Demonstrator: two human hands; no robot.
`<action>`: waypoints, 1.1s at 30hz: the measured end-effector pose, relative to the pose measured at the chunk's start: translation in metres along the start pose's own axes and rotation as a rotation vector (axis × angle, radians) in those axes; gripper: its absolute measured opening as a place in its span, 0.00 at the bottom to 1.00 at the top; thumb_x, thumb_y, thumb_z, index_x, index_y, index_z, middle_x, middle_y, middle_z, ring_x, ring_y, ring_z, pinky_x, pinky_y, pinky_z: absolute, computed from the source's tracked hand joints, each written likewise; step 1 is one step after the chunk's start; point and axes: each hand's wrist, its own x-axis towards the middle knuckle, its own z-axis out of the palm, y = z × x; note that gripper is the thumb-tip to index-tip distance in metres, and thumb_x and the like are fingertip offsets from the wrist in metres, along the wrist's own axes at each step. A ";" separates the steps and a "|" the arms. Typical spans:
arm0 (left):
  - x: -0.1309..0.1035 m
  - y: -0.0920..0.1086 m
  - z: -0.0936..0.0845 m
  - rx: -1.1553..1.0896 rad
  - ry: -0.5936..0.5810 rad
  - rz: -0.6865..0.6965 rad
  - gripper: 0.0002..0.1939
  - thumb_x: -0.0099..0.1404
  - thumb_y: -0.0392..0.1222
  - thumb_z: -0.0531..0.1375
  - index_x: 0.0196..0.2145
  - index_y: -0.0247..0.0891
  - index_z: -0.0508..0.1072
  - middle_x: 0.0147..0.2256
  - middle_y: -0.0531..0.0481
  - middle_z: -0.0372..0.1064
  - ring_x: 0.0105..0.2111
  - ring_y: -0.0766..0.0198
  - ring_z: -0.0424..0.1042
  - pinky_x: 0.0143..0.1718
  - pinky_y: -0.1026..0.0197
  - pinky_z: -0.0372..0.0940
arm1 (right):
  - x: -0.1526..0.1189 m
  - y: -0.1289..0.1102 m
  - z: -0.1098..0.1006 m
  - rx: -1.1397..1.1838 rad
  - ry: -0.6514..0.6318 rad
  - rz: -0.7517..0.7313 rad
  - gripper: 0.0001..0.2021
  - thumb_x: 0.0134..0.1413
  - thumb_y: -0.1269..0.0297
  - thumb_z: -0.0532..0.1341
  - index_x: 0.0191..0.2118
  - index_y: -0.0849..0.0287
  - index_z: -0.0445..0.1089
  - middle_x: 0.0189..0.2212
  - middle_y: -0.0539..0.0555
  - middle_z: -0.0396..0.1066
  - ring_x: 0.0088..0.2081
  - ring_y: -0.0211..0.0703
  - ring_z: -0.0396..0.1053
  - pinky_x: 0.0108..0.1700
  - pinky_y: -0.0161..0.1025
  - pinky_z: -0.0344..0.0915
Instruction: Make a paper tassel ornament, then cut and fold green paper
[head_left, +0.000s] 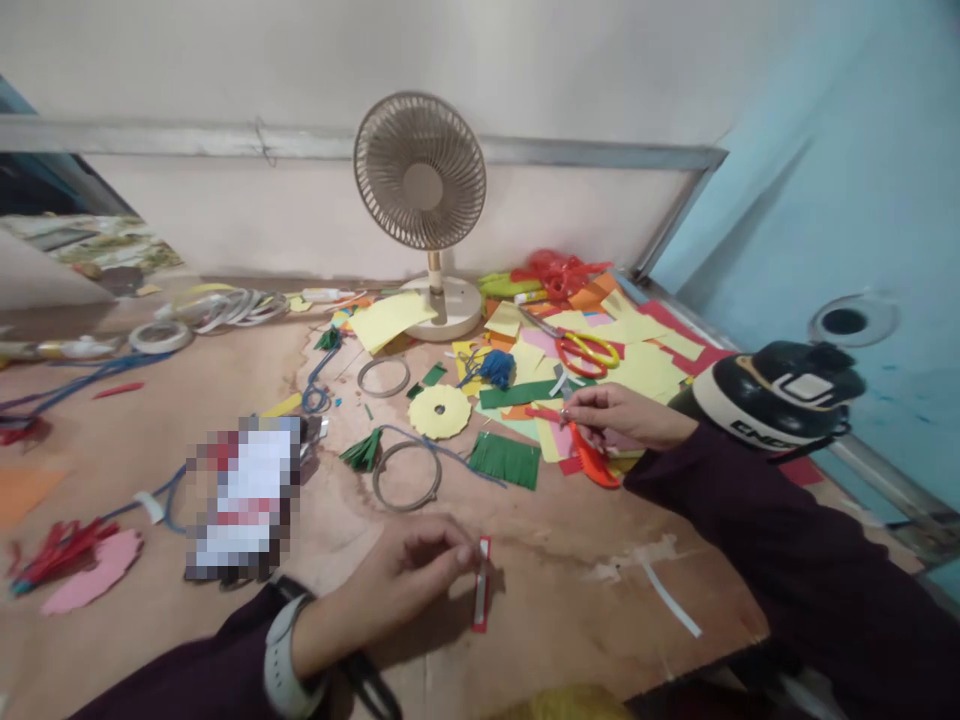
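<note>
Craft work w/ cut paper on a worn brown wooden desk (pixel 187 430).

Step in hand, as I judge it: prepping a small strip while fetching a cutting tool. The left hand (pixel 409 575) pinches the top end of a narrow red-and-white paper strip (pixel 481 585) betw. thumb & forefinger; fingers closed on it, rest curled. The strip hangs roughly upright, lower end at or just above the desk near the front edge.

The right hand (pixel 619 415) is out over the pile of yellow, pink & red paper sheets (pixel 637 360), fingers bent down & nearly closed around the top of the red-orange plastic-handled scissors (pixel 592 458) lying at the pile's near edge. Touching for sure; whether it's a firm grip I can't tell, fingertips partly hidden.

Next move, prob.: lift the scissors clear of the scraps w/o dragging paper, bring them to the strip, keep the strip taut & steady.

Nearby: yellow scalloped paper disc (pixel 439 411), green fringed paper piece (pixel 505 460), grey wire ring (pixel 407 476), beige desk fan (pixel 421 190) at the back, black-and-white helmet (pixel 772 395) just beside the right sleeve. A second pair, red-and-yellow scissors (pixel 586 352), lies further back.
</note>
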 end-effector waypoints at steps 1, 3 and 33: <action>0.000 0.002 -0.002 -0.022 0.054 -0.004 0.13 0.66 0.47 0.59 0.32 0.33 0.74 0.34 0.42 0.76 0.35 0.58 0.75 0.39 0.58 0.68 | 0.001 -0.001 0.003 -0.024 -0.001 0.002 0.19 0.48 0.49 0.65 0.32 0.62 0.68 0.16 0.45 0.65 0.16 0.28 0.59 0.18 0.29 0.52; 0.000 0.004 -0.007 -0.031 0.216 -0.015 0.13 0.64 0.48 0.61 0.31 0.34 0.74 0.32 0.44 0.76 0.34 0.60 0.74 0.37 0.60 0.67 | 0.002 -0.002 0.010 -0.117 -0.017 -0.005 0.19 0.50 0.48 0.64 0.33 0.63 0.70 0.18 0.45 0.65 0.16 0.28 0.59 0.18 0.29 0.52; 0.007 -0.008 -0.019 -0.127 0.337 -0.095 0.14 0.60 0.49 0.63 0.26 0.35 0.74 0.27 0.48 0.72 0.30 0.62 0.71 0.36 0.60 0.67 | 0.040 0.006 -0.048 -1.213 0.379 -0.456 0.11 0.56 0.68 0.57 0.43 0.56 0.74 0.47 0.61 0.67 0.48 0.53 0.65 0.44 0.45 0.63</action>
